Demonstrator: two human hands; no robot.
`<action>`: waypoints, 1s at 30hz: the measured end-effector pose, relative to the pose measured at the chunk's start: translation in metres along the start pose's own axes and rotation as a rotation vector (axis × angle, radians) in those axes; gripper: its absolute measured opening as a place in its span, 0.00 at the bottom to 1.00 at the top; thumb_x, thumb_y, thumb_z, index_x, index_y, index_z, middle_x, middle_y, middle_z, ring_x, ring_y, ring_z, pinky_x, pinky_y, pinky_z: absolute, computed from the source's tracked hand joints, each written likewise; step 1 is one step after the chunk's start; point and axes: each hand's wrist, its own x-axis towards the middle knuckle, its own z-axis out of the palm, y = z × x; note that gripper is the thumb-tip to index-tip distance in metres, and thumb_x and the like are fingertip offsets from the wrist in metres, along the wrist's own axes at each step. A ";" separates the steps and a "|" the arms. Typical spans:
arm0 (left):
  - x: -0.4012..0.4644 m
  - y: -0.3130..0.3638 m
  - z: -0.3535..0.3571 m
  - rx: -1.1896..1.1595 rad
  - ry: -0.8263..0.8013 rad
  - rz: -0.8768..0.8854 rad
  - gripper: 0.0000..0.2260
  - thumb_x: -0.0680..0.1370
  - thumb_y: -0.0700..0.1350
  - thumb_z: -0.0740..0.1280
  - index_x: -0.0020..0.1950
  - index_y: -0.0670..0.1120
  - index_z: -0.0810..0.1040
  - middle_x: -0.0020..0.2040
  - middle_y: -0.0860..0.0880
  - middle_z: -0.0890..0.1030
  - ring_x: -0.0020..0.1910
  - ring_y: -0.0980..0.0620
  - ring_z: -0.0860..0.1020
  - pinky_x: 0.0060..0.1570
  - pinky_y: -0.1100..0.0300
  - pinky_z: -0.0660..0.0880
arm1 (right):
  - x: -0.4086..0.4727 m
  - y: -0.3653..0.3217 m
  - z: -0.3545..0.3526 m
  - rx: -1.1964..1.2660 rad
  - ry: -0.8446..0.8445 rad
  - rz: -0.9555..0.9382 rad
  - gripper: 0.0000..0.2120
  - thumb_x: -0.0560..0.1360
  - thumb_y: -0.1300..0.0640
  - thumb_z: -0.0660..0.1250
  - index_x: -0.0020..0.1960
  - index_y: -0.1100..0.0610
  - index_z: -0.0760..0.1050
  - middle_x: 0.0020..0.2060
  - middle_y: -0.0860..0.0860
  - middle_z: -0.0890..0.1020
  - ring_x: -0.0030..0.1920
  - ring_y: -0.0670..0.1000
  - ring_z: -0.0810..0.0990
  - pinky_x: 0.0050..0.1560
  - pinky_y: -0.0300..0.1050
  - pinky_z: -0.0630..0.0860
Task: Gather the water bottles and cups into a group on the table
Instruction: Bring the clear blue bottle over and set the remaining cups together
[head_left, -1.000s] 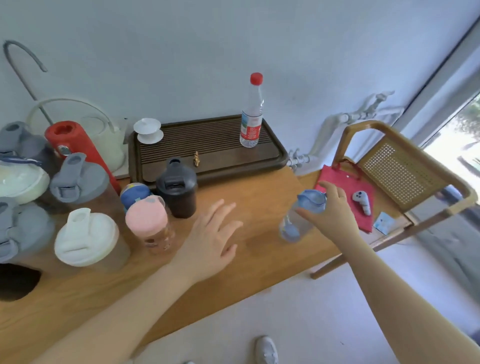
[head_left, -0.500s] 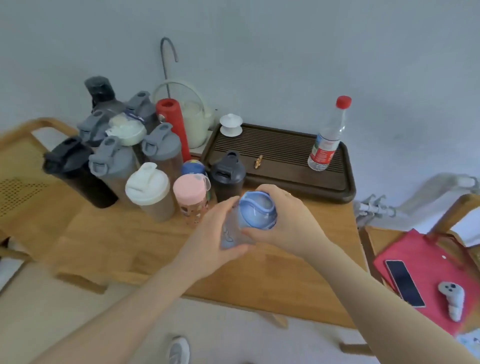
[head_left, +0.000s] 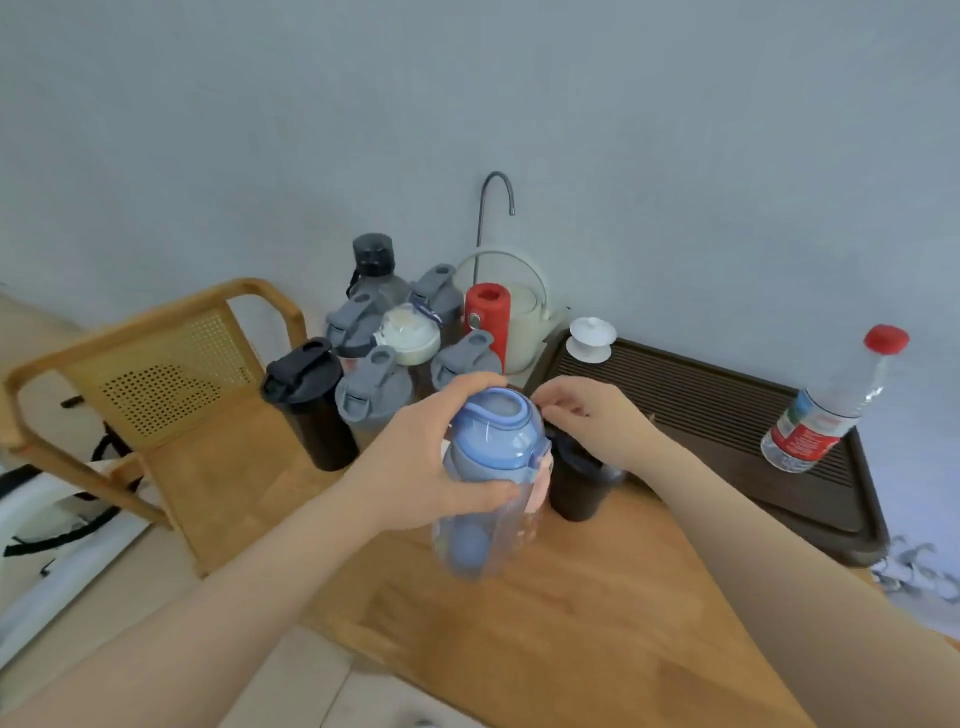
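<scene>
A: From the head view, what is going on?

B: The left hand (head_left: 431, 467) is wrapping its grip around the upper body of the blue bottle (head_left: 488, 478), thumb across the front, just below the lid. The bottle is tilting, and its base looks to be hanging just above the desk (head_left: 545, 623) rather than resting on it, though I cannot be sure.

A: And the right hand (head_left: 597, 421)?

B: It is hovering over the dark cup (head_left: 576, 478) just right of the bottle, fingers loosely curled and pinching nothing that I can see. Whether it is touching the cup's lid is hidden.

A: Where should the bottle be going?

B: Judging by the task, into the group at the back left: grey-lidded shakers (head_left: 371, 397), a black shaker (head_left: 309, 400), a red flask (head_left: 485, 317) and others crowding together. The open spot is in front of them, beside the dark cup.

A: Advice for doing it well?

B: Bring it upright before lowering it, since a tilted base could rock. Set it down close to the shakers without nudging them; they are packed tightly and one knock could topple several. The right hand could be steadying the dark cup meanwhile.

A: Anything left out?

B: A clear bottle with a red cap (head_left: 826, 410) is standing on the dark tray (head_left: 727, 395), well apart from the group.
</scene>
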 end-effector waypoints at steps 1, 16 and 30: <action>0.008 -0.003 -0.008 -0.010 -0.013 0.019 0.30 0.61 0.55 0.75 0.58 0.65 0.64 0.54 0.64 0.75 0.54 0.66 0.73 0.49 0.77 0.68 | 0.015 0.005 0.001 -0.122 -0.086 0.018 0.08 0.75 0.61 0.63 0.51 0.52 0.78 0.48 0.49 0.81 0.49 0.51 0.78 0.49 0.38 0.72; 0.052 -0.056 -0.052 -0.284 -0.109 0.045 0.29 0.60 0.53 0.74 0.58 0.60 0.68 0.55 0.66 0.74 0.54 0.65 0.74 0.49 0.76 0.70 | 0.083 0.009 0.026 -0.544 -0.581 0.134 0.19 0.69 0.57 0.71 0.58 0.52 0.70 0.49 0.53 0.76 0.45 0.49 0.69 0.42 0.40 0.67; 0.107 -0.033 -0.046 -0.452 -0.082 0.202 0.24 0.59 0.53 0.73 0.53 0.65 0.72 0.52 0.61 0.78 0.53 0.58 0.78 0.50 0.64 0.76 | 0.024 -0.050 -0.099 -0.505 0.168 0.079 0.29 0.57 0.44 0.66 0.57 0.52 0.73 0.46 0.49 0.81 0.45 0.54 0.78 0.46 0.48 0.75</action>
